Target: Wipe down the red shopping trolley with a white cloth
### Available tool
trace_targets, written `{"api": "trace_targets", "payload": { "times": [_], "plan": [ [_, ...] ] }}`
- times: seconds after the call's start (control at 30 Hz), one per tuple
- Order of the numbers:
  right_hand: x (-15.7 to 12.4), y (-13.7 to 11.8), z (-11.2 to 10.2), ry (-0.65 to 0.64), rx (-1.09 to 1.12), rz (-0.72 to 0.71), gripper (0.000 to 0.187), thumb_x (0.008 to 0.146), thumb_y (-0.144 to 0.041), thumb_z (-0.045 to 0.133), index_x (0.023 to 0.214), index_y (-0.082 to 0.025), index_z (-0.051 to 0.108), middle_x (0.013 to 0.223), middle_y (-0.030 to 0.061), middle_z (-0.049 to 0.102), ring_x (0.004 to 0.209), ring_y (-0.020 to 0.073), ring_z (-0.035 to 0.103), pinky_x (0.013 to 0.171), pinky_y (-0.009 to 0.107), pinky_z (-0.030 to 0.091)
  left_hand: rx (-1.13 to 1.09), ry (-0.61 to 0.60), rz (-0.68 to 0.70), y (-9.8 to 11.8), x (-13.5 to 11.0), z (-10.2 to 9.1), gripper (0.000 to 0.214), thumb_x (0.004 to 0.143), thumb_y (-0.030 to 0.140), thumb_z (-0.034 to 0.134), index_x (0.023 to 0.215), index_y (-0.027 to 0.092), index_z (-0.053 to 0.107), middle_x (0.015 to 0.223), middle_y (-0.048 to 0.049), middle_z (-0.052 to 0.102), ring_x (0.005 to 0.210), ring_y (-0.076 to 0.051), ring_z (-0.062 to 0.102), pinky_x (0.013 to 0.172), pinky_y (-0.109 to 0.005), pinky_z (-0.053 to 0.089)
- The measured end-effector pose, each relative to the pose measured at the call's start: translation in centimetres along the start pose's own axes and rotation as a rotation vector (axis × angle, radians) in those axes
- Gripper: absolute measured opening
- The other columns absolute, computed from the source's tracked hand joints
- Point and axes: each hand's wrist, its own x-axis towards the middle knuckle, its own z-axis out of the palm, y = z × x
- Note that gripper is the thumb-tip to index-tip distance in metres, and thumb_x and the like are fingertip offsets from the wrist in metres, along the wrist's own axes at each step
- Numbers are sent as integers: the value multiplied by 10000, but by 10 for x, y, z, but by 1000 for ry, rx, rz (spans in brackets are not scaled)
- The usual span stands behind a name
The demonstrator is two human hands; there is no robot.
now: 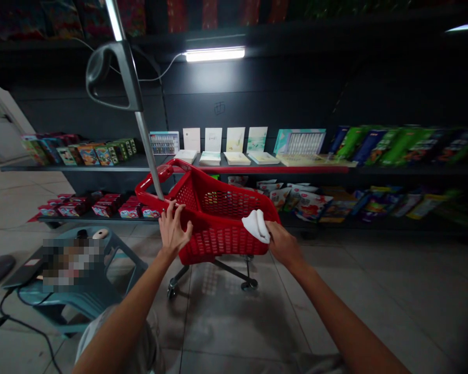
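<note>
A red plastic shopping basket [214,228] on small wheels stands tilted on the tiled floor in front of me. Its metal pole with a grey handle [113,72] rises up to the left. My left hand [173,228] rests on the basket's near left rim with the fingers spread. My right hand [283,243] is closed on a white cloth [256,225] and presses it against the basket's right rim.
Dark shelves [257,169] run across the back, with notebooks, boxes and packets, lit by a tube lamp [215,53]. A blue-grey plastic stool [97,280] with small objects and a cable stands at my left. Grey floor tiles lie open to the right.
</note>
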Motion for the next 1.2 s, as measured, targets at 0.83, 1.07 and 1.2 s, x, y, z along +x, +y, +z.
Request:
{"api": "trace_targets", "payload": {
  "times": [0.83, 1.07, 1.2],
  "plan": [
    [-58, -54, -38, -115, 214, -350, 441, 828, -40, 482, 1208, -184, 654, 1188, 138, 728, 1092, 264, 682, 962, 413, 569, -532, -117, -382, 71, -49, 17, 935, 984, 569, 493, 1666, 260, -67, 1734, -127, -217, 1625, -316, 7, 1293, -503, 239],
    [-52, -59, -34, -169, 252, -440, 473, 846, -55, 534, 1266, -199, 698, 1247, 138, 732, 1129, 250, 701, 995, 403, 588, -547, -180, -409, 71, -64, 31, 1094, 847, 314, 673, 1665, 223, -49, 1729, -176, -199, 1596, -354, -140, 1285, -577, 202],
    [-44, -35, -25, -155, 241, -421, 536, 811, -32, 535, 1294, -193, 701, 1261, 136, 733, 1178, 253, 700, 1035, 414, 581, -526, -156, -381, 55, -63, 31, 1048, 814, 217, 644, 1667, 212, 35, 1743, -159, -152, 1600, -347, -137, 1294, -585, 156]
  ]
}}
